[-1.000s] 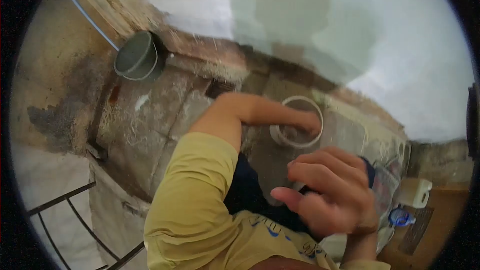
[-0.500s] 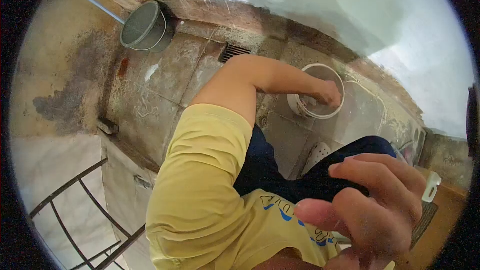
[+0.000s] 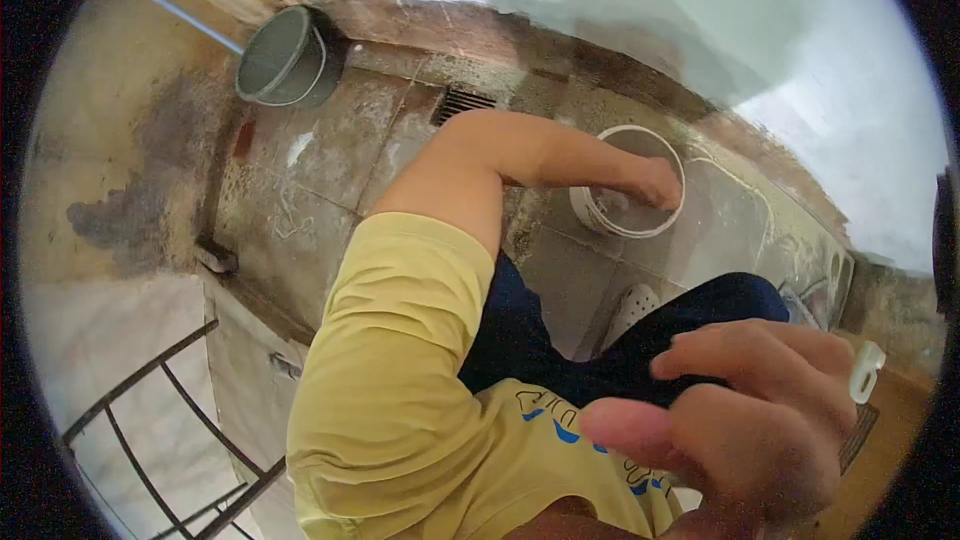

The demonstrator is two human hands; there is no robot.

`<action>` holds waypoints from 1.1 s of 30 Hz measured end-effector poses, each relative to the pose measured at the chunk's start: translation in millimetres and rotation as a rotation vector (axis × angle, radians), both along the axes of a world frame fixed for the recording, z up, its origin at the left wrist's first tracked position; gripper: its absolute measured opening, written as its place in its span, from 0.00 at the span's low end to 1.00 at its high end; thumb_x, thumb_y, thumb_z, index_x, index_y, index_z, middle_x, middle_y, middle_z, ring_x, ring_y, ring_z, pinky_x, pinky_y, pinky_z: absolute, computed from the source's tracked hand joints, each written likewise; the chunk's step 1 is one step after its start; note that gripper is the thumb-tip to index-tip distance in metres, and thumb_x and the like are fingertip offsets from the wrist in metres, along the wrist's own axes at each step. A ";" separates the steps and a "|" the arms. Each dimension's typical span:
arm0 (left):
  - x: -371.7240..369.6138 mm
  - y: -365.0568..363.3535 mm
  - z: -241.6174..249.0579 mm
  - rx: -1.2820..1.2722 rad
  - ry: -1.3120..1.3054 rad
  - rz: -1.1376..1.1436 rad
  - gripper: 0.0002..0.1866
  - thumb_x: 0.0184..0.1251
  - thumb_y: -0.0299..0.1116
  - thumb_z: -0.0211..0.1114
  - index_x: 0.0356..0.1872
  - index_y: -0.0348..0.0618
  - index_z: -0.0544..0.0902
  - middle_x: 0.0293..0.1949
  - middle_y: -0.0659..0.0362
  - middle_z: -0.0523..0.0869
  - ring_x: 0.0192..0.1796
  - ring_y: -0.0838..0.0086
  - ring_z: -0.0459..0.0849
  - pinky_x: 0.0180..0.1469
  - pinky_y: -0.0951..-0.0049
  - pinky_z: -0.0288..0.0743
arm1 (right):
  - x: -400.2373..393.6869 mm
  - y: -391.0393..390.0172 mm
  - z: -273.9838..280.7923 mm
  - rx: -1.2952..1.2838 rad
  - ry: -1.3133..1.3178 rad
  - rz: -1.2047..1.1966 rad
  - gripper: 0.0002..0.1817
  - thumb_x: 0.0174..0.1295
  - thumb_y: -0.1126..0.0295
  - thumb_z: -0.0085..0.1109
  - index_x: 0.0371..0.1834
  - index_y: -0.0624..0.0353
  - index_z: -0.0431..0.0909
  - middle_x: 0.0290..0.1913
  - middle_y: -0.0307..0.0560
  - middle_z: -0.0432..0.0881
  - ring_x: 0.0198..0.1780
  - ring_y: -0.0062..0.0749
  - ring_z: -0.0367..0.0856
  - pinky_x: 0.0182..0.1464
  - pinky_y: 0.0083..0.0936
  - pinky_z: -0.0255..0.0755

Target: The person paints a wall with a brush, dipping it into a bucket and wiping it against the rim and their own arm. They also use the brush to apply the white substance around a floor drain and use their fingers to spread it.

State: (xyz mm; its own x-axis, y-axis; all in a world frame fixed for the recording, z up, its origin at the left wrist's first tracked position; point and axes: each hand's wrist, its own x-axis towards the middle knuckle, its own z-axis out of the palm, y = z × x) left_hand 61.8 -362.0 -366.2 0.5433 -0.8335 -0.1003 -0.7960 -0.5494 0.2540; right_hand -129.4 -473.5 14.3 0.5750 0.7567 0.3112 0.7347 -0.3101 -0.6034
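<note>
The person crouches over a stained concrete floor (image 3: 300,200), seen from above. The left hand (image 3: 660,183) reaches down inside a white bucket (image 3: 628,225) that stands upright on the floor close to the foot of the pale wall (image 3: 700,20); the hand sits against the bucket's right inner side, below its rim. Whether those fingers are curled around anything or merely pressed to the wall of the bucket cannot be told, since the hand is small and partly hidden by the rim. The right hand (image 3: 745,420) hangs close to the camera, blurred, its fingers loosely spread and curved, holding nothing; it is well apart from the bucket, with the dark trousers (image 3: 640,355) between. A yellow sleeve (image 3: 400,340) covers the left upper arm. A white shoe (image 3: 632,308) shows just below the bucket. A grey pot (image 3: 280,58) lies tilted at the upper left, near a floor drain (image 3: 462,102). A white jug (image 3: 866,370) stands at the right edge, and a black metal frame (image 3: 150,410) crosses the lower left.
</note>
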 end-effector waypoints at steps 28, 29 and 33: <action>7.1 7.5 -41.7 -0.177 0.033 -0.044 0.10 0.54 0.35 0.59 0.30 0.40 0.83 0.31 0.44 0.84 0.36 0.46 0.84 0.34 0.47 0.75 | 56.1 29.6 -81.7 -0.365 -0.408 0.634 0.18 0.59 0.67 0.60 0.52 0.55 0.73 0.30 0.38 0.74 0.30 0.30 0.81 0.28 0.28 0.74; 6.0 11.3 -39.4 -0.170 0.027 -0.025 0.10 0.54 0.35 0.59 0.30 0.40 0.83 0.31 0.44 0.84 0.36 0.46 0.84 0.34 0.47 0.75 | 57.0 29.3 -81.8 -0.367 -0.407 0.623 0.17 0.60 0.66 0.61 0.52 0.55 0.73 0.29 0.38 0.74 0.30 0.31 0.81 0.28 0.28 0.74; 4.6 8.0 -39.9 -0.061 0.040 -0.019 0.11 0.52 0.37 0.60 0.31 0.41 0.83 0.33 0.45 0.84 0.39 0.47 0.84 0.35 0.48 0.76 | 58.1 27.7 -82.5 -0.349 -0.409 0.576 0.16 0.59 0.65 0.63 0.50 0.55 0.74 0.28 0.39 0.75 0.29 0.33 0.81 0.28 0.30 0.74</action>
